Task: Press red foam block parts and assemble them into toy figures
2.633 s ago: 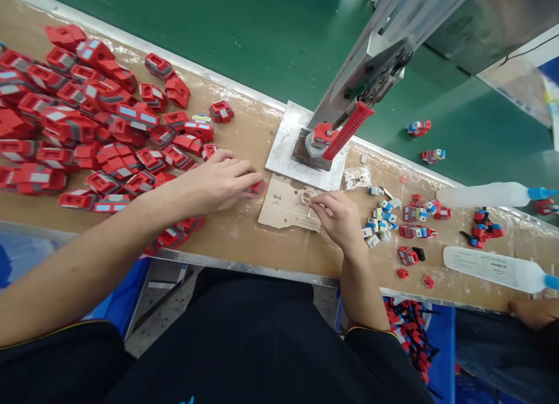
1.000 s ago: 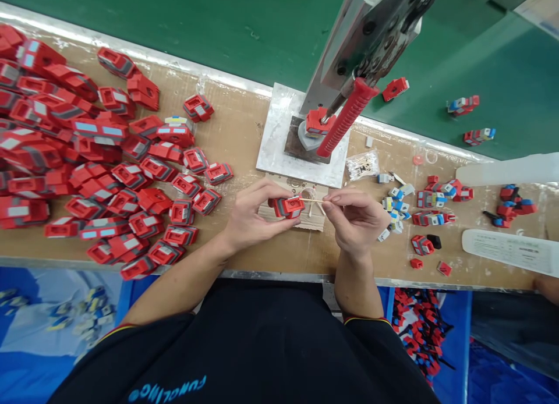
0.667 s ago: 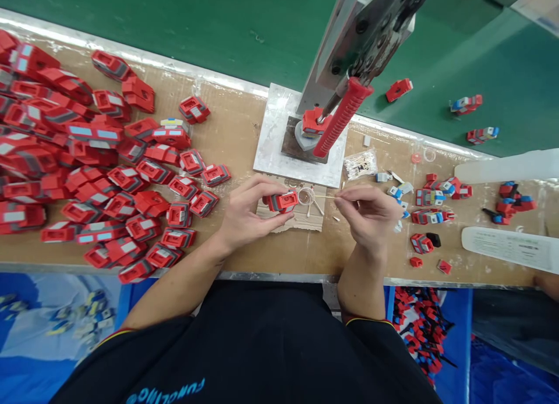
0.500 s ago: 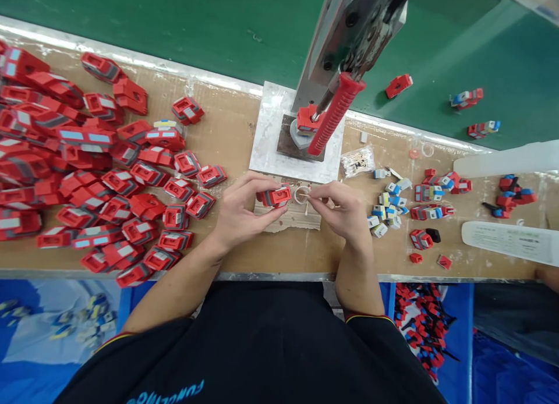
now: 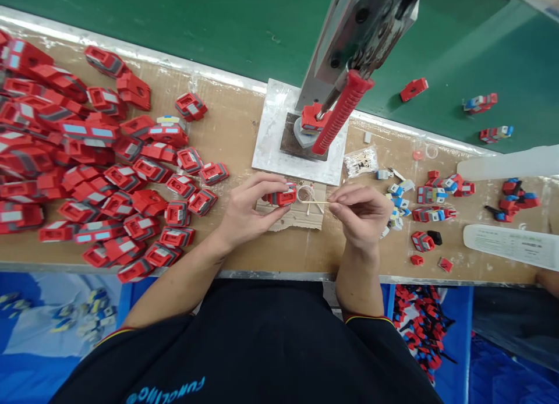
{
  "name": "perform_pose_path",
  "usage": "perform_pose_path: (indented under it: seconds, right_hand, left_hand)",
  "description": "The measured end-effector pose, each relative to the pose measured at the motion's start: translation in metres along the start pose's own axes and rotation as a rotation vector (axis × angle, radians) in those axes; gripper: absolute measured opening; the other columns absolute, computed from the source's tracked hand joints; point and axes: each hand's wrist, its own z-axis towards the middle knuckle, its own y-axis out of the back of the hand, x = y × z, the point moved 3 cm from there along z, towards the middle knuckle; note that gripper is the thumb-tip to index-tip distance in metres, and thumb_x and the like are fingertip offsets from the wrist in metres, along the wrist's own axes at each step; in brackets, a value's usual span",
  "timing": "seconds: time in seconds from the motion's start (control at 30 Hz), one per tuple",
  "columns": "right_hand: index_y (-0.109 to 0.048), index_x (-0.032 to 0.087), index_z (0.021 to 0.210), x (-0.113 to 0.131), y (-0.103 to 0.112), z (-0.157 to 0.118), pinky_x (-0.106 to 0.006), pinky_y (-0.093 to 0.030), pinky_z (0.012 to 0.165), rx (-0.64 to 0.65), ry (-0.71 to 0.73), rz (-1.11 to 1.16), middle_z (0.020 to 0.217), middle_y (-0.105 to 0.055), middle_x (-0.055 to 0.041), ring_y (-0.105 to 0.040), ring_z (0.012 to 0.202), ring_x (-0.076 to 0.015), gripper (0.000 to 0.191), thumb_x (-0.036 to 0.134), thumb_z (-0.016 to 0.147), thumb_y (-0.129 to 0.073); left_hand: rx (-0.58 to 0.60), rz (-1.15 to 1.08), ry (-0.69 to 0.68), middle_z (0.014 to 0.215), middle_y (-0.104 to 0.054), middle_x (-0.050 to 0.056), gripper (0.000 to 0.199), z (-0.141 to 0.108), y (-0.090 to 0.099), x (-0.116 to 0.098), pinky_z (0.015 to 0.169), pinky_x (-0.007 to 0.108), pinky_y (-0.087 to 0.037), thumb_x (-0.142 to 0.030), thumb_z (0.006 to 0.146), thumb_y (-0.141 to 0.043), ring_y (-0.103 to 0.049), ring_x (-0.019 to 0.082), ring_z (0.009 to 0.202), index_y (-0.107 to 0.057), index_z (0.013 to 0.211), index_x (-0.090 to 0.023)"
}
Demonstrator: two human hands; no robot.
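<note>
My left hand (image 5: 242, 209) is closed around a small red and grey toy vehicle part (image 5: 286, 197), its hollow side facing right. Between the fingertips of my right hand (image 5: 362, 211) is a thin cotton swab (image 5: 322, 202), its far end pointing left. That end lies over a small clear round lid (image 5: 304, 192), a short way from the red part. Below both hands is a torn cardboard piece (image 5: 301, 220), with other thin sticks on it near the lid.
A hand press (image 5: 345, 110) with a red handle stands ahead on a metal plate (image 5: 266, 136), a red part under it. Many red parts (image 5: 105, 159) are heaped left. A swab packet (image 5: 360, 161), small white-blue pieces (image 5: 397, 203) and assembled toys (image 5: 432, 213) lie right. A bin (image 5: 463, 334) is below.
My right hand has moved right, away from the lid, and the swab in its fingers now shows plainly. My left hand, with the red part, has shifted slightly right.
</note>
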Motion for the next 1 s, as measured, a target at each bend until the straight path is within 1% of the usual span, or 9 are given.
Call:
perform_pose_path:
  seconds: [0.07,0.13,0.23,0.37,0.47,0.7,0.87,0.93,1.0]
  right_hand:
    - [-0.073,0.026,0.075,0.0,-0.011,-0.002,-0.03,-0.059,0.056,0.025,-0.003,0.045,0.07,-0.077,0.0,-0.073,0.063,-0.0159,0.025,0.043,0.086,-0.088]
    - [-0.074,0.026,0.078,0.0,-0.019,-0.003,-0.029,-0.06,0.058,0.074,-0.004,0.086,0.074,-0.079,-0.0001,-0.075,0.067,-0.0157,0.02,0.037,0.087,-0.087]
    - [-0.076,0.026,0.081,-0.002,-0.023,-0.004,-0.028,-0.061,0.061,0.114,-0.007,0.119,0.077,-0.081,-0.0001,-0.078,0.072,-0.0159,0.013,0.031,0.088,-0.086]
    - [-0.076,0.025,0.079,-0.004,-0.023,-0.005,-0.029,-0.06,0.059,0.131,-0.03,0.084,0.076,-0.081,-0.0015,-0.077,0.07,-0.0169,0.017,0.035,0.088,-0.086]
    - [-0.075,0.025,0.077,-0.006,-0.024,-0.005,-0.03,-0.06,0.058,0.147,-0.059,0.04,0.075,-0.08,-0.002,-0.077,0.068,-0.0176,0.021,0.039,0.088,-0.086]
    - [-0.076,0.026,0.078,-0.004,-0.015,-0.003,-0.029,-0.058,0.056,0.137,-0.002,0.012,0.073,-0.08,-0.0001,-0.076,0.066,-0.0164,0.015,0.032,0.088,-0.085]
    - [-0.076,0.026,0.077,-0.003,-0.01,-0.002,-0.028,-0.056,0.054,0.138,-0.027,-0.052,0.073,-0.08,-0.0007,-0.075,0.066,-0.0166,0.015,0.031,0.087,-0.086]
    - [-0.076,0.026,0.078,-0.003,-0.005,-0.001,-0.029,-0.056,0.055,0.113,-0.015,-0.029,0.074,-0.08,-0.0003,-0.075,0.066,-0.0162,0.014,0.031,0.086,-0.086]
    - [-0.075,0.026,0.078,-0.002,0.005,0.0,-0.03,-0.056,0.057,0.056,0.021,-0.015,0.073,-0.079,0.0003,-0.074,0.065,-0.0164,0.016,0.033,0.087,-0.086]
  left_hand:
    - [0.017,-0.006,-0.005,0.112,-0.081,0.006,0.022,0.0,0.0,-0.001,0.092,0.036,-0.066,-0.023,0.09,-0.083,-0.079,0.02,0.102,-0.075,0.111,-0.023]
    - [0.031,-0.014,-0.009,0.113,-0.081,0.007,0.023,-0.001,-0.001,-0.002,0.092,0.036,-0.066,-0.022,0.09,-0.083,-0.079,0.021,0.103,-0.076,0.111,-0.024]
    - [0.035,-0.023,-0.025,0.113,-0.08,0.007,0.024,-0.001,-0.001,-0.003,0.091,0.035,-0.066,-0.02,0.089,-0.084,-0.079,0.021,0.103,-0.075,0.112,-0.023]
    - [0.017,-0.028,-0.052,0.113,-0.08,0.007,0.026,0.0,-0.001,-0.003,0.09,0.033,-0.066,-0.017,0.089,-0.084,-0.079,0.02,0.102,-0.075,0.112,-0.022]
    - [0.02,-0.019,-0.046,0.112,-0.08,0.007,0.025,-0.001,-0.001,-0.003,0.089,0.033,-0.066,-0.018,0.089,-0.084,-0.079,0.021,0.101,-0.075,0.112,-0.023]
    - [0.011,-0.007,-0.049,0.111,-0.08,0.007,0.025,0.0,0.0,-0.004,0.089,0.034,-0.067,-0.02,0.089,-0.084,-0.079,0.02,0.1,-0.076,0.112,-0.023]
    - [0.005,-0.004,-0.041,0.109,-0.079,0.006,0.026,0.0,0.0,-0.003,0.087,0.034,-0.066,-0.02,0.088,-0.085,-0.078,0.02,0.097,-0.077,0.112,-0.024]
    - [-0.003,-0.003,-0.048,0.109,-0.079,0.005,0.025,0.0,0.0,-0.002,0.085,0.033,-0.066,-0.02,0.088,-0.084,-0.077,0.019,0.096,-0.076,0.112,-0.024]
    - [-0.012,0.0,-0.051,0.109,-0.078,0.005,0.025,-0.001,0.0,-0.001,0.085,0.032,-0.066,-0.02,0.088,-0.084,-0.077,0.019,0.096,-0.076,0.112,-0.024]
